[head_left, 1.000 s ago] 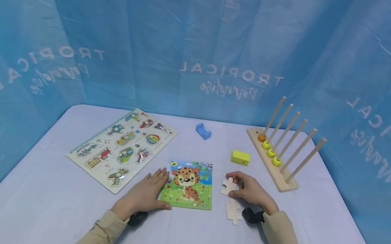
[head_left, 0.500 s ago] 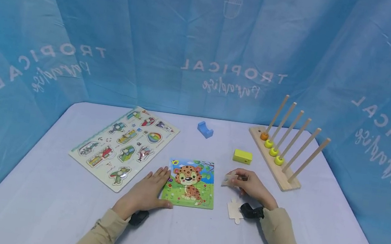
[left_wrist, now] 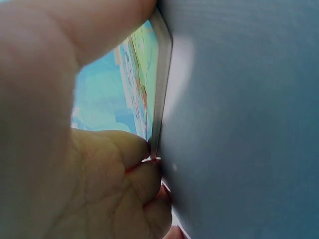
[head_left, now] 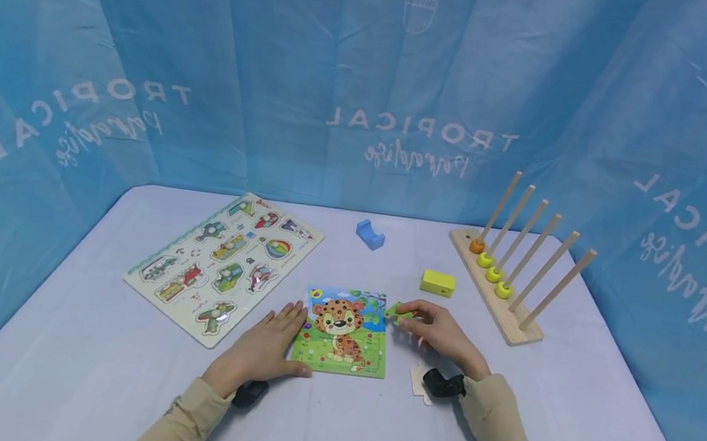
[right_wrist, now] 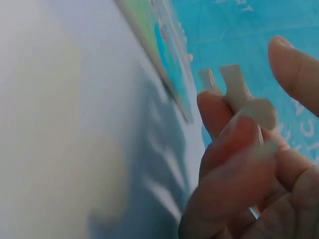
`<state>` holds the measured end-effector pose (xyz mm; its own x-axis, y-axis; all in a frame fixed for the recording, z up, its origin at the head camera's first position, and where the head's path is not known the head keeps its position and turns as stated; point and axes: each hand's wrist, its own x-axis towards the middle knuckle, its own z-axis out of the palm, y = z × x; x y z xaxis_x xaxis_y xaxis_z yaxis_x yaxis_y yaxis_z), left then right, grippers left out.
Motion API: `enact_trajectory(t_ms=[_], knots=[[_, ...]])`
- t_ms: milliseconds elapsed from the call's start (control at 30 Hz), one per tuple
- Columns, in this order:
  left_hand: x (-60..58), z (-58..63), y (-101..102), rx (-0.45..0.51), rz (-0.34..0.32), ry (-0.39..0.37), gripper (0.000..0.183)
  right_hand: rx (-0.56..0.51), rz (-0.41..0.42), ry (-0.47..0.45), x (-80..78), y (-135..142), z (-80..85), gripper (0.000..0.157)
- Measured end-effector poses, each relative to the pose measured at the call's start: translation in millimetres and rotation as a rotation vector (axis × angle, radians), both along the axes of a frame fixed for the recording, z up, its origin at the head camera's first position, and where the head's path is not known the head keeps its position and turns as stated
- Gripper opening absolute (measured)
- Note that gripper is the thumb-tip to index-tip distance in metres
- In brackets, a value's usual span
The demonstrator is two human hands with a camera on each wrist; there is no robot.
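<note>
My right hand [head_left: 441,330] pinches a jigsaw piece [head_left: 396,313] just beyond the right edge of the leopard puzzle [head_left: 341,332]. Green printing shows on the piece in the head view, and its pale back [right_wrist: 244,94] faces the right wrist camera. My left hand [head_left: 268,343] lies flat with fingers extended along the puzzle's left edge, the thumb at its lower left corner. Below the right wrist, a second jigsaw piece [head_left: 418,382] lies pale side up, partly hidden by the black wrist camera. The left wrist view shows the fingers against the side of the puzzle's tray [left_wrist: 162,74].
A knob puzzle board [head_left: 223,267] with vehicle pictures lies at the left. Behind the leopard puzzle are a blue block [head_left: 370,235] and a yellow block [head_left: 437,283]. At the right stands a wooden peg rack [head_left: 517,324] with several beads on its pegs.
My right hand picked the jigsaw piece up from the table, turned its printed side up and moved it left toward the puzzle. The left hand stays in place.
</note>
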<state>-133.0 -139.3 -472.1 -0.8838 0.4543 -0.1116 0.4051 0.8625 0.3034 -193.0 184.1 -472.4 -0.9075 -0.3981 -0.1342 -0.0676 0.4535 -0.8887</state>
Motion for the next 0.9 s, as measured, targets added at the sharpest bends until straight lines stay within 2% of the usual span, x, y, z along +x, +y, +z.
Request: enact_trajectory(t_ms=[133,300,367,433,533,667,800,900], knots=[[0.7,1.3,0.0,0.009,0.001,-0.001,0.100,-0.014,0.005,0.002,-2.2,-14.8,3.6,0.030],[1.5,2.1,0.3,0.019,-0.009,0.002,0.100,-0.056,0.083,-0.050,-2.5,-41.2,5.2,0.039],[1.8,1.4,0.2,0.021,-0.012,0.001,0.100,-0.064,0.114,-0.058,-1.8,-53.4,4.9,0.036],[1.8,0.9,0.4,0.016,-0.013,-0.002,0.100,-0.054,0.131,-0.040,-0.9,-65.4,4.7,0.030],[1.7,0.4,0.5,0.015,-0.016,-0.002,0.100,-0.008,0.158,0.044,0.6,-80.9,5.6,0.025],[1.2,1.0,0.7,0.010,-0.018,0.001,0.100,0.037,0.186,0.125,3.3,-94.4,4.9,0.031],[0.6,2.0,0.4,0.005,-0.013,0.000,0.100,0.017,0.171,0.099,6.8,-102.6,2.1,0.039],[0.6,2.1,-0.2,0.006,-0.011,0.002,0.100,0.017,0.153,0.113,10.3,-108.1,0.6,0.037]])
